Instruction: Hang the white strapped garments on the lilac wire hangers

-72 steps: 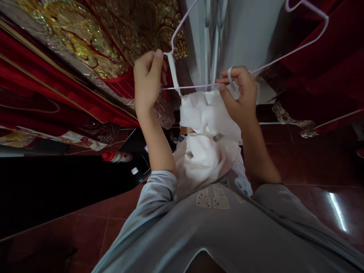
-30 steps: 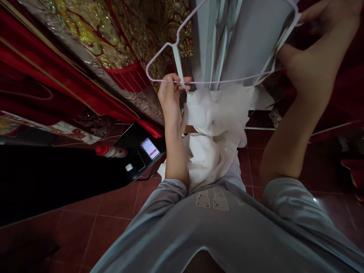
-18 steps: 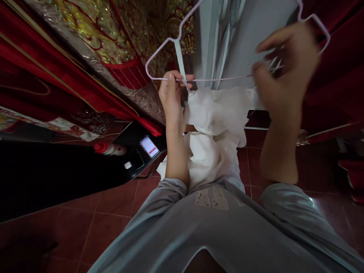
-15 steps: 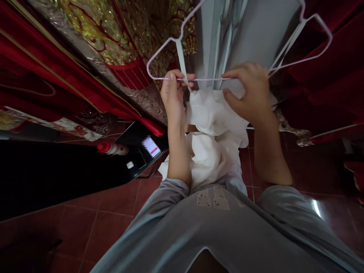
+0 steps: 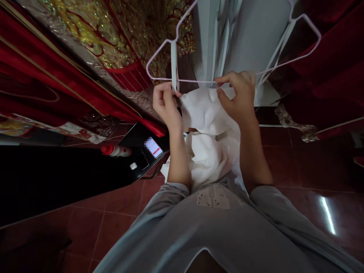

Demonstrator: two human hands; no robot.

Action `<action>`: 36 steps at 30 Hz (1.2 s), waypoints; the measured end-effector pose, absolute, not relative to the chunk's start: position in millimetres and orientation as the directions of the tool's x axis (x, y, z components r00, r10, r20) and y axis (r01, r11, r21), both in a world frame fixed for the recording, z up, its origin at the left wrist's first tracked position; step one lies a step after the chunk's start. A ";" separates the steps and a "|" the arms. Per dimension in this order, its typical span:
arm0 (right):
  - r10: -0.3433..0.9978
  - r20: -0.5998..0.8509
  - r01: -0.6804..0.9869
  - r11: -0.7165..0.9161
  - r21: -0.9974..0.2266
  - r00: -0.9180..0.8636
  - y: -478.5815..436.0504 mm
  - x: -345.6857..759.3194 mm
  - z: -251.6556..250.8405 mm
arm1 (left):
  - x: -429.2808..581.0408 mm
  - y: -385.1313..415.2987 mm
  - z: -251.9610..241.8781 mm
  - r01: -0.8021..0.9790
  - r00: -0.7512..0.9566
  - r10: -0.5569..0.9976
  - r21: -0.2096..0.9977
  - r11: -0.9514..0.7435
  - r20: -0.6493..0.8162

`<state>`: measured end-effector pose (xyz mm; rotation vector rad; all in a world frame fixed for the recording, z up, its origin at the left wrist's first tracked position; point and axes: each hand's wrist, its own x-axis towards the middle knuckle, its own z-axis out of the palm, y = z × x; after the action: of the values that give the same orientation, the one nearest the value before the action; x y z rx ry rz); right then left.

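Observation:
A pale pink hanger (image 5: 196, 81) spans the upper middle, its top beyond the frame. White straps loop over both its shoulder notches, and a white garment (image 5: 210, 110) hangs bunched beneath. My left hand (image 5: 167, 100) has its fingers closed on the left strap (image 5: 174, 62), just under the hanger's bottom bar. My right hand (image 5: 240, 93) is curled around the middle of that bar, fingertips on it and thumb lower, by the cloth. The right strap (image 5: 278, 49) hangs untouched. More white cloth (image 5: 207, 155) lies in folds close to my body.
Gold-sequinned and red garments (image 5: 127, 45) hang at left, dark red ones (image 5: 341, 76) at right. A black table (image 5: 85, 167) at left holds a lit phone (image 5: 154, 147), a red-capped bottle (image 5: 116, 150) and a small white case (image 5: 133, 166). Red tiles (image 5: 119, 197) cover the floor.
My left hand has shifted left and down, off the bar and onto the strap. My right hand has moved a little left along the bar. The hanger has swung slightly left.

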<state>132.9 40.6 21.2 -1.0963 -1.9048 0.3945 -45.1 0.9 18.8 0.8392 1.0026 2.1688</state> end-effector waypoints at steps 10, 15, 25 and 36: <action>0.826 0.507 0.455 0.561 -0.692 -0.248 43.3 131.5 17.9 | -50.8 9.2 97.9 -0.398 -0.386 0.824 0.731 -0.554 0.415; 0.815 0.506 0.484 0.576 -0.658 -0.282 43.5 134.8 20.4 | -81.6 9.3 79.2 -0.386 -0.597 0.748 0.714 -0.584 0.289; 0.773 0.550 0.579 0.617 -0.533 -0.316 38.6 135.6 22.6 | -34.4 14.0 25.5 -0.449 -0.355 0.925 0.844 -0.294 0.133; 0.583 0.701 0.324 0.625 -0.710 0.411 33.3 151.3 -12.5 | -20.3 9.9 35.9 -0.429 -0.318 0.889 0.787 -0.444 0.328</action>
<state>151.3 33.3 -12.5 -0.9346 -1.1809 0.1973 -20.3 9.9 35.9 0.9654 0.7378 1.8805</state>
